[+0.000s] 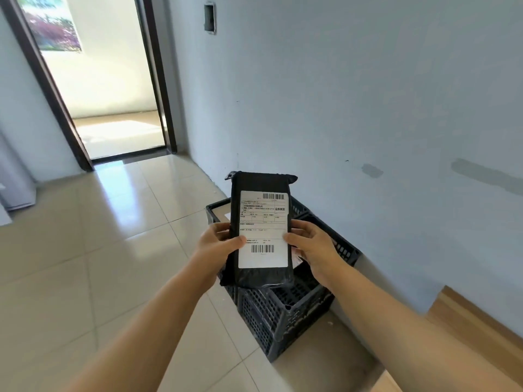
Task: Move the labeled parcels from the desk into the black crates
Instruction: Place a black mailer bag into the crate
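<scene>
A black plastic-wrapped parcel (261, 182) with a white barcode label facing me is held up above the black crates. My left hand (216, 244) grips its left edge, thumb on the label. My right hand (310, 247) grips its right edge, thumb also on the label. Below stand two black lattice crates against the wall: the near crate (278, 315) and the far crate (216, 207). The far one holds a brown parcel with a small white label. Most of the near crate's inside is hidden behind the held parcel.
A grey wall (368, 108) runs along the right, just behind the crates. The wooden desk edge (475, 326) shows at lower right. Glossy tiled floor (113, 236) spreads to the left, leading to an open doorway (113, 94).
</scene>
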Available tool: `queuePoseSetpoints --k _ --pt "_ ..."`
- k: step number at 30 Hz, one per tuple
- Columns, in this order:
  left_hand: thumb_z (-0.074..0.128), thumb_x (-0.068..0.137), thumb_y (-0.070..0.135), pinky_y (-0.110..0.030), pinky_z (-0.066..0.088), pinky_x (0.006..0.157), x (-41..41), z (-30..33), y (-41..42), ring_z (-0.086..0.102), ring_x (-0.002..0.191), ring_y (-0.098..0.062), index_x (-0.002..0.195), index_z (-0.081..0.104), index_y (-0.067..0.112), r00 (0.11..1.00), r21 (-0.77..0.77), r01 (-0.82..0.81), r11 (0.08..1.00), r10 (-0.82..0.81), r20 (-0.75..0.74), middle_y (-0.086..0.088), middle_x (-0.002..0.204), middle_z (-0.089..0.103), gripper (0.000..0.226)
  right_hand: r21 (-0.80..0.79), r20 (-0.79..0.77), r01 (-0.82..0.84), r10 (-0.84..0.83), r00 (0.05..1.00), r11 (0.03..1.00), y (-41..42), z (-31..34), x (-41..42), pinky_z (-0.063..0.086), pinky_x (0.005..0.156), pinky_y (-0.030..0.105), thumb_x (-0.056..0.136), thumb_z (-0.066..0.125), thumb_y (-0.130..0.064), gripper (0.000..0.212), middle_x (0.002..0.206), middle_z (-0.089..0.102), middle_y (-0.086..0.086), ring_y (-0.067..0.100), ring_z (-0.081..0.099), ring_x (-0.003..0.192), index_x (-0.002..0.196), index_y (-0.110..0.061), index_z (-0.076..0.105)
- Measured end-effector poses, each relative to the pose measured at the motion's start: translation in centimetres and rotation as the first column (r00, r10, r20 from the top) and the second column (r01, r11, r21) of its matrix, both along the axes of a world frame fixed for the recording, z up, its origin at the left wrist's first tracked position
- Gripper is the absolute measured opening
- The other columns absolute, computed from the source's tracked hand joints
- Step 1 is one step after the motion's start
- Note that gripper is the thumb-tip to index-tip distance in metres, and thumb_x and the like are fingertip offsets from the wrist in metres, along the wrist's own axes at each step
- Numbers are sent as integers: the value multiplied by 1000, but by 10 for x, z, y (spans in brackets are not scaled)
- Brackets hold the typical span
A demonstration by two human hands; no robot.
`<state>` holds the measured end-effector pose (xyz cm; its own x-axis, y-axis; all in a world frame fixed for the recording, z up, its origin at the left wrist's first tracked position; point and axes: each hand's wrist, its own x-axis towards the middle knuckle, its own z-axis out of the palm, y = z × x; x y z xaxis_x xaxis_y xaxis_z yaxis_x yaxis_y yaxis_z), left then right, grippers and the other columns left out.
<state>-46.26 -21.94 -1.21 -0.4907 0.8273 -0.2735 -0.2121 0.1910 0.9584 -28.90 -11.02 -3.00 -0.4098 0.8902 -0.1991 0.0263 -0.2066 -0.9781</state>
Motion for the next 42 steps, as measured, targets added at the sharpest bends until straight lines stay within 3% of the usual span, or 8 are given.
queuePoseSetpoints --k 5,15,24,28,34,37,39,42 --pt "68 85 5 -24 52 61 -61 7 54 68 89 -21 116 51 14 999 -17 -31 999 30 -34 -7 107 68 37 12 -6 -29 29 1000 1000 56 1 -62 56 81 28 83 72 -6 36 99 72 2 16 70 93 116 -12 59" --pt "68 85 5 -29 50 66 -156 -22 142 66 90 -21 120 50 11 996 -76 -81 994 84 41 -8 107 67 40 -34 66 -79 81 995 996 142 -10 -164 48 60 16 85 67 0 28 90 71 -1 1 67 66 109 -12 60" --pt "68 85 6 -27 50 61 -269 -48 227 66 90 -21 119 49 13 996 -94 -17 995 25 86 -10 109 65 39 21 181 28 -32 983 999 198 -30 -278 53 71 19 84 67 0 38 110 66 5 19 65 102 117 -13 56" --pt "68 85 4 -26 50 61 -324 -55 257 66 87 -20 114 49 14 996 -123 35 992 -24 86 -9 107 66 36 -29 174 118 -111 979 993 221 -38 -331 52 71 20 84 68 1 46 107 64 7 16 64 95 126 -6 50" --pt "68 85 5 -25 50 61 -403 -66 313 66 87 -18 114 49 14 992 -161 117 980 -107 70 -6 103 66 35 -21 237 178 -168 957 984 248 -61 -406 50 65 16 82 71 -4 62 112 60 3 9 60 98 135 -13 39" --pt "68 85 6 -25 49 59 -408 -78 341 66 84 -17 113 49 13 985 -189 153 970 -136 101 -5 99 66 35 24 290 173 -173 941 985 253 -72 -420 52 65 15 79 74 -4 58 104 56 -12 4 59 96 120 -28 40" --pt "70 84 8 -27 48 58 -402 -89 361 66 84 -18 114 50 13 982 -220 179 959 -159 106 -3 98 67 36 74 373 195 -209 904 978 261 -79 -424 55 71 17 69 81 -11 57 100 60 -15 5 62 95 107 -35 46" --pt "70 84 9 -30 50 60 -390 -106 390 67 87 -22 115 50 13 974 -265 216 940 -190 120 -6 103 67 37 120 600 232 -257 758 965 278 -90 -423 54 86 37 47 76 -49 70 105 61 -15 10 58 105 111 -37 51"
